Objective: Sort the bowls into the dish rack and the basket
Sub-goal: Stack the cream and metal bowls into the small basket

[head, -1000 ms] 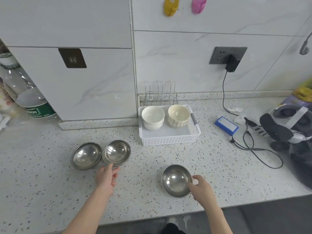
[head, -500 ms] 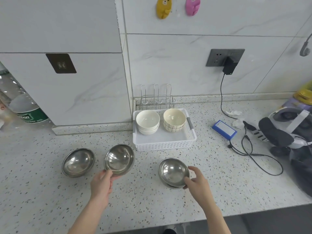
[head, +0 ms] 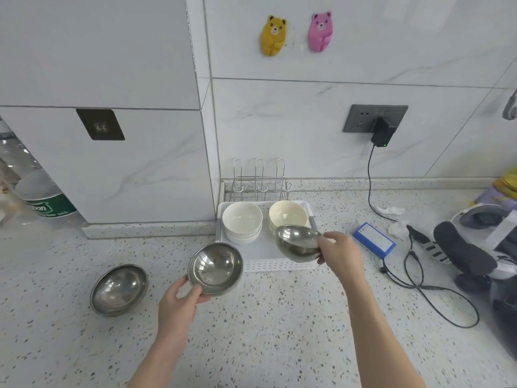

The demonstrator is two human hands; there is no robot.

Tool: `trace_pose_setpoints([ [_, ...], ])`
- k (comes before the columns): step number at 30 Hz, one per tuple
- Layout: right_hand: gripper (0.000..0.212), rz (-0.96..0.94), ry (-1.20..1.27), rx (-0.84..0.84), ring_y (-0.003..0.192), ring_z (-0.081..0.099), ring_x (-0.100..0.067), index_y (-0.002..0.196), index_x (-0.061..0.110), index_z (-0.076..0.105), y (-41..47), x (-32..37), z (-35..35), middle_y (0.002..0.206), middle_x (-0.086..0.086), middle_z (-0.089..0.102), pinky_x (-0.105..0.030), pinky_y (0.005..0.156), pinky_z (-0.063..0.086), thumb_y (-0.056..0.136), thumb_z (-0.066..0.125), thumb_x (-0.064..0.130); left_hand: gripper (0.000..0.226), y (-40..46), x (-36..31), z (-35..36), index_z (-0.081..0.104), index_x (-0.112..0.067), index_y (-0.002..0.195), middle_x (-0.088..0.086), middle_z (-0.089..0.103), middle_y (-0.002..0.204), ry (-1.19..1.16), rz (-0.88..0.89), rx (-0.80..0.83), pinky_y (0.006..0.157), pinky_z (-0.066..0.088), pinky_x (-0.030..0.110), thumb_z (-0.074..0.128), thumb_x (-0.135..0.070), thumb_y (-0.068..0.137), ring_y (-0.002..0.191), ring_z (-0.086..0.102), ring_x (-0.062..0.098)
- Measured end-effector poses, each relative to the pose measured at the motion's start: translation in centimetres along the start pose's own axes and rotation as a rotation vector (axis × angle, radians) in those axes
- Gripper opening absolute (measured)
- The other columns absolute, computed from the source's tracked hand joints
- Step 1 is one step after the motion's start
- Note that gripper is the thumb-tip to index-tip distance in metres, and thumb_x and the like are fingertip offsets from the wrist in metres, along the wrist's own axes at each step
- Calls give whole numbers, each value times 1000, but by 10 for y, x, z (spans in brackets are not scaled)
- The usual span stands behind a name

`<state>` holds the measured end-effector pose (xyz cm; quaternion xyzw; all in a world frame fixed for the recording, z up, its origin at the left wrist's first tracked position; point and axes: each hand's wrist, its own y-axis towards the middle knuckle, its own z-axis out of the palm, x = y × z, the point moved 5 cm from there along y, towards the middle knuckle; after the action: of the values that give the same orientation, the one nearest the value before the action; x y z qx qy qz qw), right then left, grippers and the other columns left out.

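From the head camera we see both of our hands holding steel bowls over the speckled countertop (head: 279, 331). Our left hand (head: 179, 301) grips the near rim of a steel bowl (head: 215, 268), thumb curled over the edge and fingers underneath, the bowl tilted with its opening toward us just in front of the white basket (head: 268, 264). Our right hand (head: 340, 254) pinches the right rim of a second steel bowl (head: 298, 243), held raised over the basket's front right part. A third steel bowl (head: 119, 288) rests on the counter to the left, apart from our hands. Inside the basket we see a stack of white bowls (head: 242, 224) on the left and a stack of cream bowls (head: 286, 215) on the right, side by side. Behind the basket, against the wall, stands the wire dish rack (head: 258, 182), with nothing in its slots. To the right lie a blue box (head: 374, 238), a black cable (head: 419, 281) running up to a charger (head: 382, 134) in the wall socket, and a headset (head: 475, 247). A water bottle (head: 36, 191) lies at far left.
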<state>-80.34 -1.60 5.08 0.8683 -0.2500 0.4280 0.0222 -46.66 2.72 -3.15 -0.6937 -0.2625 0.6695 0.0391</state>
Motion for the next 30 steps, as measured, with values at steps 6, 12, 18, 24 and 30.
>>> trace_pose_setpoints([
  [6,24,12,-151,148,46,55,-11,71,7,70,30,20,10,53,-5,69,-24,51,43,81,54,22,42,9,-10,8,51,-36,126,1,79,77,-32,6,0,104,43,54,70,-31,89,102,62,25],
  [12,17,90,-257,357,24,36,-6,73,3,55,47,48,25,52,-13,66,-19,38,29,81,40,8,40,15,-15,15,52,-33,125,4,78,76,-41,12,8,103,43,59,70,-31,89,56,57,10],
  [18,24,145,-538,546,30,29,-10,97,-3,52,60,60,34,60,-16,62,-18,34,23,86,32,5,42,17,-19,11,53,-31,127,4,78,76,-43,29,1,73,45,36,70,-29,90,57,48,10],
  [24,23,228,-639,654,27,28,-6,106,-1,48,67,59,48,49,-12,58,-15,29,19,92,31,5,46,20,-23,9,52,-27,133,5,78,77,-40,25,0,63,40,30,69,-25,90,57,41,13],
  [30,28,365,-540,665,22,29,-7,73,5,46,79,46,60,39,-9,51,-14,28,19,97,30,7,44,17,-23,10,52,-26,131,4,78,75,-39,19,16,69,46,34,69,-24,90,55,41,14],
])
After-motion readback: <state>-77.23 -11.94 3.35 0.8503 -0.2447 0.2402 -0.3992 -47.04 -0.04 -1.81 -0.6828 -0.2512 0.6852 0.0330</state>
